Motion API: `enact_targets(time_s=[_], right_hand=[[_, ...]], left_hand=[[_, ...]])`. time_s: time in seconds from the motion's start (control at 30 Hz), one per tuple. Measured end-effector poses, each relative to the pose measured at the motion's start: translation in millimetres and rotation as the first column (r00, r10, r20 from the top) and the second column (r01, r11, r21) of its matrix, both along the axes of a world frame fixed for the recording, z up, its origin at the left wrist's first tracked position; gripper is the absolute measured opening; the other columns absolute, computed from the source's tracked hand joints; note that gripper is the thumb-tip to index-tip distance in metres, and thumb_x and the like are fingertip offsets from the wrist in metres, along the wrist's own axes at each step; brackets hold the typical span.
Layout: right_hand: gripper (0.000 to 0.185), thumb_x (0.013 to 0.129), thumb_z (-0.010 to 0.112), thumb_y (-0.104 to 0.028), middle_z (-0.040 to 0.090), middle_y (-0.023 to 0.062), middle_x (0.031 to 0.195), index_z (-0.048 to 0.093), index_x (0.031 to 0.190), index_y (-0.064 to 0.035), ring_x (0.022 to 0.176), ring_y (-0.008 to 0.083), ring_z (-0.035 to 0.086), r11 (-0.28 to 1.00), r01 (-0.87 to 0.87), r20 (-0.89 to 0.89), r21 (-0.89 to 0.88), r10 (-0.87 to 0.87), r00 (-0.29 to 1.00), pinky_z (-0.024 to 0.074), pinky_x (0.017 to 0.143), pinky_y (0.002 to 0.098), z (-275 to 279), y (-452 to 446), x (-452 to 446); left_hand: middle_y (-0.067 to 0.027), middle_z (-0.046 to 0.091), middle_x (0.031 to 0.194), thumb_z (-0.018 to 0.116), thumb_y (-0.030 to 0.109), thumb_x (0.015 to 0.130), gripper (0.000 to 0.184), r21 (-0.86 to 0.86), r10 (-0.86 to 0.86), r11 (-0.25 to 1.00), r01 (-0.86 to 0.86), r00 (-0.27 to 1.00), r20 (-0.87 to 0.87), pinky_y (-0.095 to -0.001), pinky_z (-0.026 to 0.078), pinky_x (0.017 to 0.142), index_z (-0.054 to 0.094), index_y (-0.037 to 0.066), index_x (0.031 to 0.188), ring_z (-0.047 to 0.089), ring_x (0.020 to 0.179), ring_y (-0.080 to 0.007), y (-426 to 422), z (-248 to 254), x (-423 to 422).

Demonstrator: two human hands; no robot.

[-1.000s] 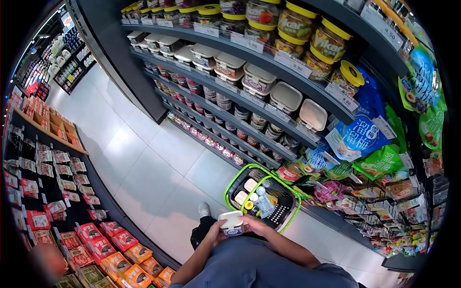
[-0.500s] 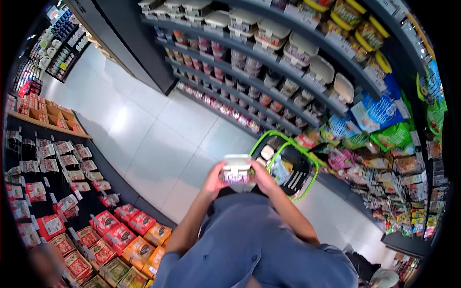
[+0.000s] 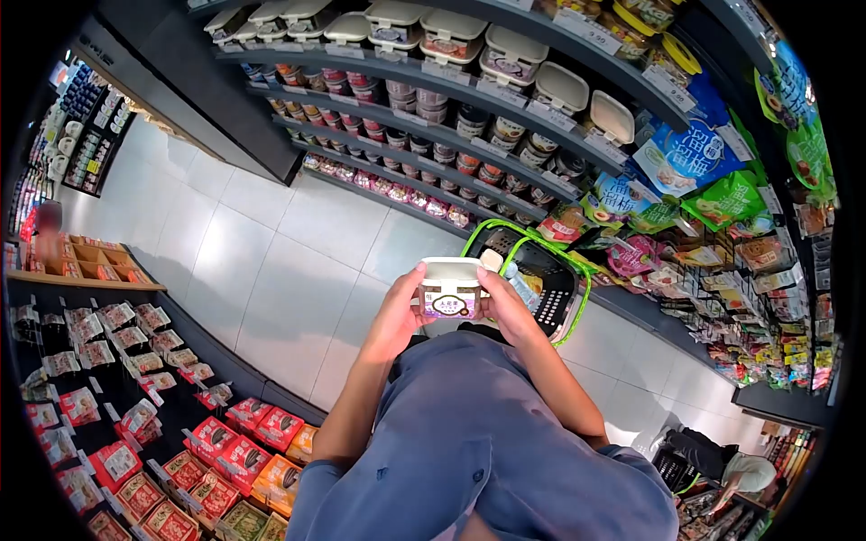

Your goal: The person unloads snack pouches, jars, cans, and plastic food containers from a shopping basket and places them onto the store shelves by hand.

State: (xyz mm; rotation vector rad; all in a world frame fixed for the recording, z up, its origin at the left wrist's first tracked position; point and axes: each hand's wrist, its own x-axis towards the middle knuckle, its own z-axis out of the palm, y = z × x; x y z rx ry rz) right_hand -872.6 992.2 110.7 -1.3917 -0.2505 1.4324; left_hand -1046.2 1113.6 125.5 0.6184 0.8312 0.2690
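Both my hands hold a clear plastic snack tub [image 3: 449, 298] with a white lid and a purple-and-white label. The label faces me. My left hand [image 3: 394, 311] grips its left side and my right hand [image 3: 507, 305] its right side, thumbs near the lid's edge. Just beyond my right hand stands a black shopping basket [image 3: 561, 281] with green rim and handles. Inside it lie a white-lidded item [image 3: 491, 260] and a blue-and-yellow package [image 3: 525, 287], partly hidden by my hand and the tub.
Ahead, a curved shelf unit carries white-lidded tubs [image 3: 511, 56], smaller jars and blue snack bags [image 3: 681, 158]. Left of me, a low display holds red boxes [image 3: 242, 462] and small hanging packs. Pale floor tiles [image 3: 302, 261] run between. Another person [image 3: 747, 473] is at the lower right.
The tub, in both hands, is slightly higher in view and its label shows more clearly. The camera view has shifted, and more of the person at the lower right shows.
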Motion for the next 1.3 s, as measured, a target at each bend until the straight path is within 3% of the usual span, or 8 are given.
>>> enact_targets(time_s=[0.43,0.63,0.73,0.83,0.97,1.07,1.13,1.3], right_hand=[[0.053,0.098,0.057,-0.031,0.062,0.0088,0.123,0.047,0.141,-0.0005,0.101,0.0157,0.062,0.968,0.191,0.155,0.16,-0.215,0.964,0.051,0.086,0.0311,14,-39,97],[0.054,0.095,0.06,-0.013,0.06,0.0085,0.128,0.044,0.145,0.0,0.106,0.0154,0.061,0.902,0.292,0.219,0.319,-0.37,0.903,0.0516,0.086,0.0307,28,-33,147],[0.054,0.096,0.063,-0.015,0.062,0.0114,0.124,0.045,0.143,0.0037,0.104,0.0154,0.063,0.827,0.333,0.246,0.454,-0.475,0.845,0.0504,0.089,0.0288,45,-14,168],[0.048,0.099,0.061,-0.019,0.048,0.0123,0.143,0.049,0.139,0.0051,0.123,0.0188,0.054,0.762,0.282,0.352,0.583,-0.55,0.757,0.0443,0.102,0.031,52,12,197],[0.048,0.099,0.06,-0.021,0.053,0.0146,0.138,0.05,0.139,0.0034,0.123,0.0186,0.053,0.735,0.273,0.449,0.62,-0.619,0.644,0.0444,0.1,0.0306,78,45,222],[0.049,0.099,0.061,-0.024,0.058,0.0131,0.13,0.052,0.138,0.0032,0.115,0.0166,0.057,0.715,0.279,0.469,0.641,-0.652,0.596,0.046,0.096,0.0291,87,71,240],[0.048,0.099,0.062,-0.027,0.062,0.0119,0.123,0.054,0.135,0.0026,0.107,0.0149,0.061,0.706,0.27,0.49,0.654,-0.668,0.56,0.0475,0.092,0.0276,95,85,248],[0.039,0.097,0.064,-0.03,0.069,0.0071,0.1,0.063,0.115,0.0047,0.089,0.0103,0.061,0.753,0.355,0.509,0.554,-0.644,0.572,0.0481,0.08,0.0256,98,110,266]], left_hand=[[-0.0073,0.061,0.119,0.057,0.032,0.096,0.056,0.214,-0.017,0.977,0.016,1.0,0.001,-0.0286,0.049,0.082,0.043,0.002,0.141,0.061,0.102,-0.0142,-34,4,123],[-0.0104,0.052,0.138,0.062,0.013,0.095,0.063,0.309,0.041,0.946,-0.099,0.981,0.19,-0.0333,0.047,0.099,0.033,0.002,0.15,0.053,0.124,-0.0187,-30,26,181],[-0.0079,0.045,0.143,0.071,-0.006,0.083,0.083,0.481,-0.14,0.874,-0.065,0.916,0.377,-0.0345,0.038,0.11,0.027,0.003,0.152,0.045,0.133,-0.0194,-13,51,208],[-0.0084,0.048,0.141,0.072,-0.001,0.085,0.079,0.681,-0.265,0.728,-0.082,0.882,0.389,-0.0346,0.04,0.108,0.029,0.003,0.151,0.047,0.13,-0.019,16,58,243],[-0.0095,0.05,0.139,0.074,0.004,0.086,0.075,0.696,-0.318,0.717,-0.037,0.872,0.373,-0.0333,0.041,0.107,0.033,0.002,0.148,0.049,0.127,-0.0187,51,81,281],[-0.0083,0.054,0.134,0.075,0.008,0.086,0.073,0.752,-0.333,0.659,-0.033,0.883,0.331,-0.0334,0.042,0.105,0.035,0.002,0.147,0.051,0.125,-0.0176,79,79,305],[-0.007,0.059,0.127,0.077,0.013,0.086,0.066,0.895,-0.276,0.444,0.044,0.957,0.09,-0.0325,0.044,0.101,0.044,0.004,0.142,0.053,0.121,-0.0159,97,80,318],[-0.0113,0.064,0.117,0.084,0.019,0.078,0.062,0.926,-0.231,0.375,0.047,0.972,0.044,-0.0327,0.047,0.093,0.055,0.002,0.131,0.059,0.108,-0.0185,129,72,346]])
